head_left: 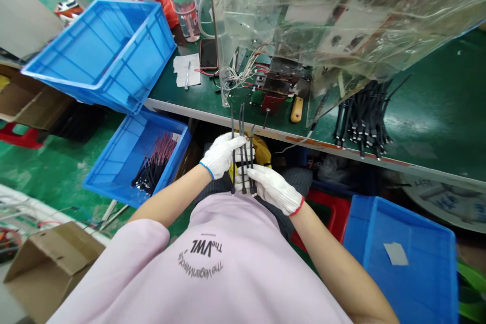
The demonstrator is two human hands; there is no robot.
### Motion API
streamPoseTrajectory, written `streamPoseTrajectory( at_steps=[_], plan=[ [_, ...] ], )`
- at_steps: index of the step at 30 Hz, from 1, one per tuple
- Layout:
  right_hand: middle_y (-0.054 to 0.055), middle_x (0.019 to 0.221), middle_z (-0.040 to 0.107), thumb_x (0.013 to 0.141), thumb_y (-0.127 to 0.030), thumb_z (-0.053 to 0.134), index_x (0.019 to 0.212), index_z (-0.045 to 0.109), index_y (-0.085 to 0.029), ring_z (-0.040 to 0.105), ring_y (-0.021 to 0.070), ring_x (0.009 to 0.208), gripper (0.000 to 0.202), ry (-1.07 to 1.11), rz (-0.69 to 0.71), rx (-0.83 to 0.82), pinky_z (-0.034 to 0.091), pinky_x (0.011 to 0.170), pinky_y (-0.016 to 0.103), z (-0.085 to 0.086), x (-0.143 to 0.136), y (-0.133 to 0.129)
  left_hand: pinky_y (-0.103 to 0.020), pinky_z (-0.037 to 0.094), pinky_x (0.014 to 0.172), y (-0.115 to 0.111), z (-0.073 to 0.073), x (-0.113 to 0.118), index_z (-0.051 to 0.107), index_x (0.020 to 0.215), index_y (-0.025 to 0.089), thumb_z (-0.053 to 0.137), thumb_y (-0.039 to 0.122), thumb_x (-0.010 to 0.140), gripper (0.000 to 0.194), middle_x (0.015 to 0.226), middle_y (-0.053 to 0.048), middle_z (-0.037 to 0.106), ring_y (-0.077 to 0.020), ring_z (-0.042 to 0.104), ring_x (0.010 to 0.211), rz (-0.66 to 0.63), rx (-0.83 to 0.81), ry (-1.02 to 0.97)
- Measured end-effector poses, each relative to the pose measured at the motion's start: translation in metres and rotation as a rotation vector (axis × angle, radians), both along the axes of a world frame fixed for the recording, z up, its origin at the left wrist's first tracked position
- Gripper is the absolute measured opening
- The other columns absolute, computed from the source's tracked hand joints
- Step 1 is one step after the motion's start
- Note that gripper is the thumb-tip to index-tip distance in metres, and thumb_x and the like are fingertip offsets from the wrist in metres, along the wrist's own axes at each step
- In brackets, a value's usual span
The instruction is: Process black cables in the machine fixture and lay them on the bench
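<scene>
Both my hands wear white knitted gloves and meet in front of my lap. Several thin black cables (243, 162) lie side by side across the gloved fingers, running away from my body, with small thicker ends near my shirt. My left hand (222, 156) is closed on them from the left, its thumb over the upper part. From the right, my right hand (274, 188) grips them lower down, near the thicker ends. The fingers under the cables are partly hidden. On the bench lies a pile of similar black cables (362, 119) with pale tips.
Ahead, the green bench (436, 106) carries a dark metal fixture (283, 78) with wires behind a plastic sheet (341, 5), plus a yellow handle (296, 110). Blue crates (98, 45) stand at left; a lower bin (110, 172) holds wire bundles. Another blue bin (410, 263) is at right.
</scene>
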State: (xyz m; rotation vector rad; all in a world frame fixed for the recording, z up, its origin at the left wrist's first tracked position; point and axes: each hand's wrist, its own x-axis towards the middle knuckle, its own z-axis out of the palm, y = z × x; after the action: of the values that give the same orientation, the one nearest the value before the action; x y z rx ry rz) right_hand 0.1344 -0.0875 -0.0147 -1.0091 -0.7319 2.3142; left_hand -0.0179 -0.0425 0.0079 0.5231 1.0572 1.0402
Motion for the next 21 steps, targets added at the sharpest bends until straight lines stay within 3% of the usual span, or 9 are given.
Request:
streamPoseTrajectory(
  at_steps=[3,6,9,11,13,17,19,21],
  plan=[
    [0.006,0.075,0.066,0.079,-0.037,0.07,0.094,0.061,-0.013,0.064,0.0172,0.067,0.029,0.09,-0.008,-0.056,0.054,0.062,0.031,0.001,-0.006,-0.003,-0.034,0.059,0.065,0.001,-0.003,0.001,0.056,0.083,0.013,0.068,0.019,0.076,0.015,0.074,-0.003,0.064,-0.0158,0.067,0.064,0.016,0.001,0.03],
    [0.007,0.078,0.068,0.08,-0.039,0.068,0.095,0.062,-0.014,0.065,0.0184,0.069,0.029,0.014,-0.022,-0.026,0.055,0.064,0.033,-0.004,-0.009,-0.002,-0.033,0.059,0.066,-0.002,-0.003,0.003,0.056,0.084,0.013,0.068,0.02,0.077,0.016,0.075,-0.004,0.064,-0.0159,0.067,0.064,0.016,0.012,0.05],
    [0.006,0.085,0.07,0.085,-0.041,0.06,0.092,0.067,-0.017,0.066,0.0193,0.078,0.025,-0.355,-0.015,0.274,0.054,0.076,0.035,0.003,0.002,-0.006,-0.031,0.058,0.067,-0.008,0.001,0.003,0.057,0.087,0.013,0.069,0.023,0.077,0.018,0.077,-0.004,0.065,-0.0151,0.067,0.066,-0.002,0.025,0.041],
    [0.004,0.09,0.072,0.088,-0.041,0.055,0.092,0.07,-0.021,0.066,0.02,0.086,0.025,-0.655,-0.045,0.53,0.052,0.083,0.034,0.022,0.02,-0.015,-0.031,0.058,0.068,-0.016,0.005,0.0,0.057,0.089,0.013,0.071,0.027,0.076,0.024,0.077,-0.004,0.065,-0.015,0.067,0.066,-0.007,0.017,0.015],
    [0.004,0.093,0.072,0.091,-0.041,0.051,0.096,0.07,-0.023,0.067,0.0203,0.089,0.027,-0.834,-0.187,0.662,0.051,0.086,0.034,0.05,0.046,-0.03,-0.033,0.058,0.071,-0.025,0.006,-0.007,0.057,0.092,0.014,0.073,0.03,0.074,0.029,0.078,-0.004,0.065,-0.016,0.068,0.068,0.013,0.01,-0.031],
    [0.006,0.088,0.071,0.088,-0.043,0.057,0.1,0.068,-0.02,0.068,0.0191,0.081,0.028,-0.817,-0.732,0.703,0.055,0.079,0.034,0.108,0.096,-0.052,-0.043,0.056,0.081,-0.048,-0.008,-0.019,0.057,0.099,0.015,0.075,0.024,0.072,0.034,0.082,-0.006,0.067,-0.0202,0.069,0.077,0.027,-0.102,-0.09],
    [0.004,0.081,0.069,0.084,-0.042,0.064,0.099,0.067,-0.019,0.067,0.0177,0.073,0.028,-0.683,-0.938,0.724,0.056,0.071,0.032,0.125,0.118,-0.042,-0.045,0.055,0.086,-0.06,-0.018,-0.02,0.056,0.109,0.017,0.076,0.02,0.071,0.043,0.094,-0.009,0.068,-0.0233,0.069,0.086,-0.032,-0.159,-0.102],
    [0.003,0.072,0.065,0.078,-0.041,0.069,0.094,0.065,-0.018,0.064,0.0159,0.064,0.029,-0.549,-1.022,0.698,0.054,0.061,0.029,0.13,0.137,-0.012,-0.042,0.054,0.085,-0.071,-0.025,-0.015,0.056,0.113,0.018,0.075,0.021,0.072,0.045,0.095,-0.009,0.068,-0.0222,0.068,0.085,-0.113,-0.172,-0.158]
  ],
)
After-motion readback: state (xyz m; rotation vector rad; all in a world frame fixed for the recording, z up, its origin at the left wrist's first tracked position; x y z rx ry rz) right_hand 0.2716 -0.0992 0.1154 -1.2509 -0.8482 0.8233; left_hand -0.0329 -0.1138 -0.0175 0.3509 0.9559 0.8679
